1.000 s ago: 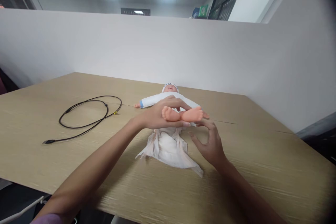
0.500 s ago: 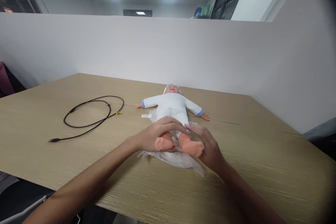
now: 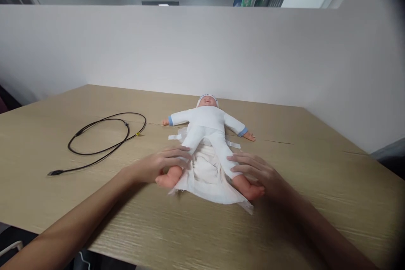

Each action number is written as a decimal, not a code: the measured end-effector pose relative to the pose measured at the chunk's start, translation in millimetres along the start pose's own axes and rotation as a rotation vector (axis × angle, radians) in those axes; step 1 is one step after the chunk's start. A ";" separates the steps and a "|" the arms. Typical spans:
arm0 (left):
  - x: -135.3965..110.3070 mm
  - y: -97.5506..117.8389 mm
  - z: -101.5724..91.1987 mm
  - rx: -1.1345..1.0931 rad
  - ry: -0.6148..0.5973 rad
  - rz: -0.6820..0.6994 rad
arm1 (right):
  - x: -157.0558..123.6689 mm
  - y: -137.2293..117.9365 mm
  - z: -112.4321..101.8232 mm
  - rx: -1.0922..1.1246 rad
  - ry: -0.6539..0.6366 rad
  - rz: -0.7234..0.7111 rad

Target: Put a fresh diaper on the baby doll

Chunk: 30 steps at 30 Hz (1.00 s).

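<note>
A baby doll (image 3: pixel 207 126) in white clothes and a cap lies on its back on the wooden table (image 3: pixel 316 185), head away from me, legs spread apart. Under its hips lies an unfolded white diaper (image 3: pixel 209 179) with tabs out to the sides. My left hand (image 3: pixel 158 165) rests on the doll's left-side leg near the foot, fingers curled over it. My right hand (image 3: pixel 262 173) holds the other leg at the ankle, fingers laid over it.
A black cable (image 3: pixel 101 139) lies looped on the table to the left of the doll. White partition walls (image 3: pixel 190 50) close the table at the back and right. The table's near edge runs just below my forearms.
The doll's legs, held up together one second ago, have come down to the table and been spread apart over the diaper. My hands moved apart with them.
</note>
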<state>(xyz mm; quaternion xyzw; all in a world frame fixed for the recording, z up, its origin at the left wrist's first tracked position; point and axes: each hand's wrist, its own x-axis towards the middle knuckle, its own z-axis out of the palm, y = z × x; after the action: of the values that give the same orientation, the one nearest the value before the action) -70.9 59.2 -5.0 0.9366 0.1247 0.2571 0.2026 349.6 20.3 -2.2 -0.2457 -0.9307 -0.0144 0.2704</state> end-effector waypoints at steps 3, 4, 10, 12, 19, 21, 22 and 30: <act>-3.6 -1.8 2.8 0.065 -0.040 0.003 | -0.9 1.3 0.7 -0.023 -0.014 0.004; -4.1 -1.4 2.9 0.076 -0.042 0.000 | -0.2 0.4 0.5 -0.024 -0.017 0.008; -4.6 3.6 3.7 0.073 -0.030 -0.022 | 4.5 -5.2 -1.2 -0.008 0.008 0.014; -3.9 5.2 4.8 0.072 -0.029 -0.031 | 5.9 -5.8 -1.3 -0.020 0.022 -0.004; -1.4 9.1 5.0 0.076 -0.035 -0.038 | 9.3 -7.0 -1.0 -0.068 0.040 -0.029; -0.7 9.9 4.9 0.088 -0.039 -0.035 | 9.3 -6.5 -0.5 -0.071 0.036 -0.032; -0.2 10.2 4.9 0.093 -0.042 -0.033 | 9.2 -6.0 -0.2 -0.068 0.034 -0.027; 2.3 13.3 0.7 0.076 -0.076 -0.036 | 8.2 -4.1 -0.4 -0.057 0.025 -0.019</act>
<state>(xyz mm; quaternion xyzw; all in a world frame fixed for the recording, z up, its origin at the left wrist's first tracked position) -66.8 48.0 1.4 0.9504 0.1437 0.2126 0.1760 341.8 20.4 2.8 -0.2445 -0.9288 -0.0467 0.2747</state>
